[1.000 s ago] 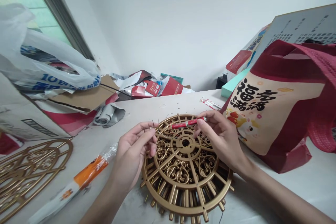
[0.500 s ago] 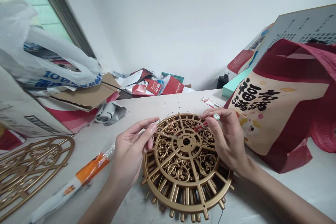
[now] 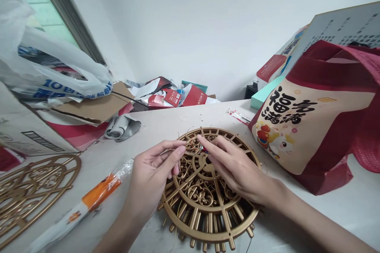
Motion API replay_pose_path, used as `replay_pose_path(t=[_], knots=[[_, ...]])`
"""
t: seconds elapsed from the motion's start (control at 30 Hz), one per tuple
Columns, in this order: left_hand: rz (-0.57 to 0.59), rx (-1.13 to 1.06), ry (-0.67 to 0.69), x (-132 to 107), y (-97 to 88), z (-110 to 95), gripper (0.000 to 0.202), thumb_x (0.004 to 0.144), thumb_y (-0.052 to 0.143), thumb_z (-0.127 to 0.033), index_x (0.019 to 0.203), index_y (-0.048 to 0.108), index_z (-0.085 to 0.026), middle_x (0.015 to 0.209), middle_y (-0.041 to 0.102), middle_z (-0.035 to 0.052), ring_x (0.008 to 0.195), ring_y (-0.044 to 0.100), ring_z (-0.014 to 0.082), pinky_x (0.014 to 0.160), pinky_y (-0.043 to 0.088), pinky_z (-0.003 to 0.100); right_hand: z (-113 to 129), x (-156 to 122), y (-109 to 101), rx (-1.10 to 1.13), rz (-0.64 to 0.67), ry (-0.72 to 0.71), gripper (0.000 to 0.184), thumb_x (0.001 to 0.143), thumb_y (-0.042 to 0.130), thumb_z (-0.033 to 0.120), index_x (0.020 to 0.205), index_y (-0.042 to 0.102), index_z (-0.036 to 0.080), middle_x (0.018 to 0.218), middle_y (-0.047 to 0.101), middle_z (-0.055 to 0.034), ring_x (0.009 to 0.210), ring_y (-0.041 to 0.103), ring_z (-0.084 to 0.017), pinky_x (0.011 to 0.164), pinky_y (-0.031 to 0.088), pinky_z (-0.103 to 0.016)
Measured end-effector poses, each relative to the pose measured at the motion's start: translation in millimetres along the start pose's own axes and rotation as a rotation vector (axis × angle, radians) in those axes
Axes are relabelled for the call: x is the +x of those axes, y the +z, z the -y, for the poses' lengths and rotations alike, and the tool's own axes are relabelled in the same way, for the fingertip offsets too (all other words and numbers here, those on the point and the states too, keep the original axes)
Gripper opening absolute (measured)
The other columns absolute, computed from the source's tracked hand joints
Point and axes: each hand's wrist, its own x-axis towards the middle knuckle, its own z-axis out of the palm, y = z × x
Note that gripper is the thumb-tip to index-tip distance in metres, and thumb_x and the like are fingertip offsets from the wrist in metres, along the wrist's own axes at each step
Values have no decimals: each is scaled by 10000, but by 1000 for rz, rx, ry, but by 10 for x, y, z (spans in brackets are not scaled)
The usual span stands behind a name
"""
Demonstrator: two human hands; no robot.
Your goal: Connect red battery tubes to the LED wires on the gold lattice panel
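Note:
A stack of round, gold openwork wheels (image 3: 202, 205) with scroll patterns and short pegs round the rim lies in front of me. Over its upper left side, my left hand (image 3: 157, 166) pinches a thin wire between thumb and forefinger; most of the wire is too fine to follow. My right hand (image 3: 234, 166) is curled above the wheel's hub, palm down, close to the left fingertips. It hides nearly all of a slim red pen-like tool (image 3: 203, 149), of which only a small bit shows below the fingers.
A similar gold openwork piece (image 3: 38, 189) lies at left, beside an orange-and-white plastic-wrapped package (image 3: 101, 195). A dark red gift bag (image 3: 320, 126) stands at right. Boxes with a white plastic bag (image 3: 65, 75) fill the back left. Red and white packaging (image 3: 178, 95) lies along the wall.
My right hand has moved left and turned palm down over the hub, so the red tool is now mostly hidden. My left hand has shifted slightly right, still pinching the wire.

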Motion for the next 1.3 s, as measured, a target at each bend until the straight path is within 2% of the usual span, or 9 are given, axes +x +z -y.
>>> replay_pose_path(t=[0.1, 0.23, 0.33, 0.53, 0.77, 0.97, 1.07, 1.2, 1.3], knots=[[-45, -20, 16, -29, 25, -3, 257, 790, 838, -343, 1013, 756, -244, 706, 628, -25, 606, 520, 70, 577, 437, 162, 5, -12, 54, 40, -21, -13, 557, 1088, 383, 236, 1632, 263, 223, 1165, 631, -117, 1030, 638, -234, 903, 576, -403], [-32, -21, 48, -58, 76, -12, 198, 786, 841, -312, 955, 762, -246, 786, 638, -22, 614, 535, 62, 589, 464, 167, 24, -1, 101, 175, -179, 19, 358, 1056, 525, 292, 1413, 524, 260, 1181, 687, -73, 980, 676, -201, 886, 591, -369], [-10, -18, 73, -84, 98, -5, 171, 797, 831, -303, 945, 768, -246, 829, 638, -18, 607, 536, 56, 577, 471, 171, 43, 14, 111, 248, -188, 39, 222, 1038, 569, 296, 1251, 609, 252, 1086, 716, -47, 923, 693, -182, 843, 600, -344], [23, -17, 113, -106, 102, 6, 119, 820, 809, -295, 933, 780, -268, 784, 609, -26, 600, 551, 55, 564, 476, 167, 52, 3, 129, 287, -203, 16, 225, 1033, 581, 288, 1252, 599, 242, 1084, 716, -54, 947, 699, -184, 837, 598, -350], [25, 86, 211, -129, 134, -42, 88, 853, 773, -299, 938, 786, -279, 818, 639, -10, 597, 574, 69, 554, 498, 185, 55, 15, 133, 291, -246, -2, 205, 1017, 610, 239, 1222, 604, 231, 1084, 716, -47, 952, 698, -165, 816, 591, -315], [20, 118, 257, -136, 168, -78, 80, 848, 772, -261, 926, 782, -273, 837, 657, -8, 627, 592, 74, 566, 514, 170, 55, 8, 118, 305, -247, -27, 188, 1019, 602, 211, 1206, 612, 217, 1124, 719, -70, 1009, 701, -182, 850, 591, -338], [33, 96, 282, -115, 184, -79, 46, 835, 781, -234, 875, 770, -254, 884, 673, -1, 745, 644, 95, 638, 544, 161, 61, 7, 99, 288, -245, -51, 183, 1017, 606, 201, 1199, 618, 208, 1125, 723, -78, 1010, 702, -186, 863, 593, -351], [38, 37, 312, -88, 212, -58, 48, 822, 788, -212, 791, 753, -221, 1019, 724, 25, 975, 700, 148, 818, 597, 195, 55, 22, 72, 256, -272, -135, 191, 1010, 617, 177, 1200, 628, 192, 1119, 732, -90, 1011, 701, -190, 860, 597, -359], [16, 12, 301, -89, 233, -31, 48, 813, 799, -192, 812, 769, -229, 1002, 774, 22, 981, 732, 154, 898, 612, 224, 38, 24, 61, 246, -278, -156, 191, 997, 635, 155, 1187, 640, 174, 1095, 729, -92, 998, 692, -180, 855, 594, -345]])
